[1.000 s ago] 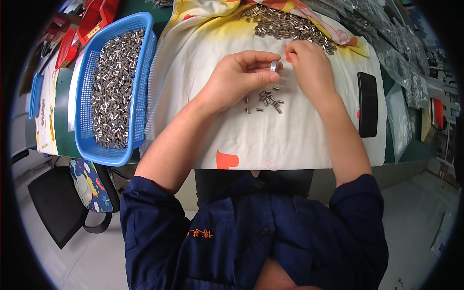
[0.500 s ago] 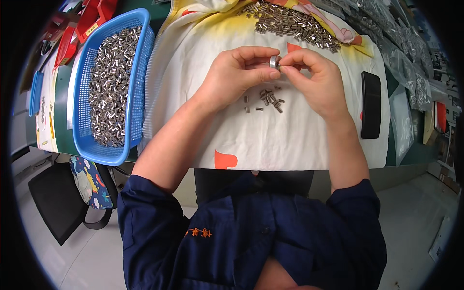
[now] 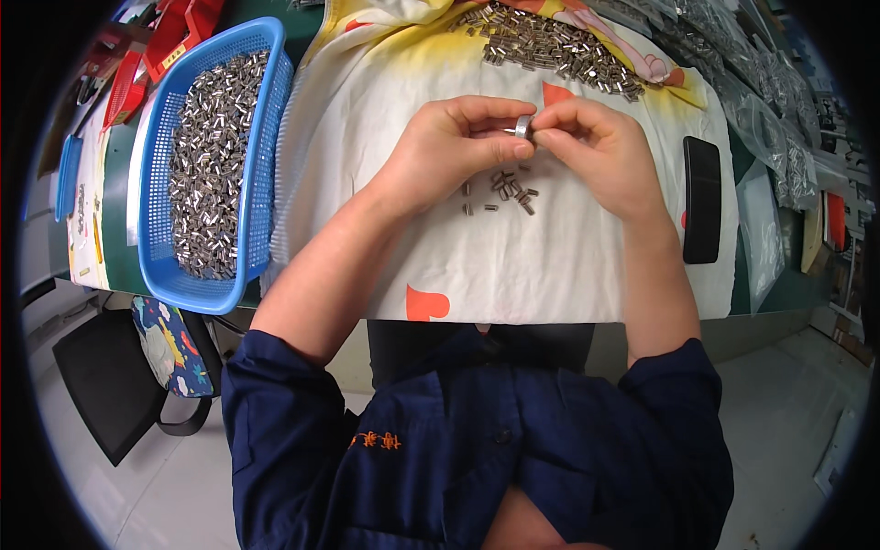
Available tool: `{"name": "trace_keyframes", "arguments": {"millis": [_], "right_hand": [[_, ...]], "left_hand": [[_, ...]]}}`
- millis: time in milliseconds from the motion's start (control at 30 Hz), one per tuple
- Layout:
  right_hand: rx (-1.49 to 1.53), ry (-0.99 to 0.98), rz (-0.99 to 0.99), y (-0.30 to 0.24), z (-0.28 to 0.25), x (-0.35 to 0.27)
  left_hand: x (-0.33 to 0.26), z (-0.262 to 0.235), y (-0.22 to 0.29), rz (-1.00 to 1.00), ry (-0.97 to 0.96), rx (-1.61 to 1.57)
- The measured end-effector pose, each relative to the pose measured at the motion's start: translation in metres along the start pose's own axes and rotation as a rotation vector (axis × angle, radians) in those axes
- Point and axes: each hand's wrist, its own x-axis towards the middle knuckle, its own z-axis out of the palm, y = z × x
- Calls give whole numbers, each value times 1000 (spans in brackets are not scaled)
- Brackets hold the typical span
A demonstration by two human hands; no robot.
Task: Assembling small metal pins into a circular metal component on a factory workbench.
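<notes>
My left hand is closed, its thumb and fingers pinching a small round metal ring-shaped piece held upright. A thin metal part shows on the ring's left side, between the fingers. From the right, my right hand meets the ring with thumb and forefinger pressed together; whatever lies between those tips is hidden. Below the hands, several short metal pins lie loose on the white cloth. Farther back is a large heap of similar metal pins.
A blue plastic basket full of short metal pins stands at left, with red bins behind it. At right lie a black phone and clear plastic bags. A black chair is at lower left.
Both hands have dropped slightly toward me with the ring. The right fingertips have closed in on the ring, and the small pin end seen between them before is now hidden.
</notes>
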Motion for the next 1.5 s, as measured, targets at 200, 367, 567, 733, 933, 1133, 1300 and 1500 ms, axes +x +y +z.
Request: {"name": "trace_keyframes", "arguments": {"millis": [200,367,567,733,933,1133,1300,1500], "right_hand": [[-234,-94,22,10,-24,32],[-891,106,-275,27,-6,64],[-905,40,-204,24,-6,62],[-632,97,-68,7,-2,27],[49,62,-77,10,4,6],[-343,140,-259,-4,14,-1],[-357,154,-233,-7,11,-1],[-183,-51,21,-5,-10,1]], "left_hand": [[-2,3,-2,-58,-139,159],[-5,3,3,-79,-200,170],[-2,1,2,-46,-150,110],[1,-4,0,19,16,13],[1,-1,4,56,32,38],[4,-2,-5,108,72,150],[2,-3,-3,64,100,158],[-1,3,-4,4,-12,107]]}}
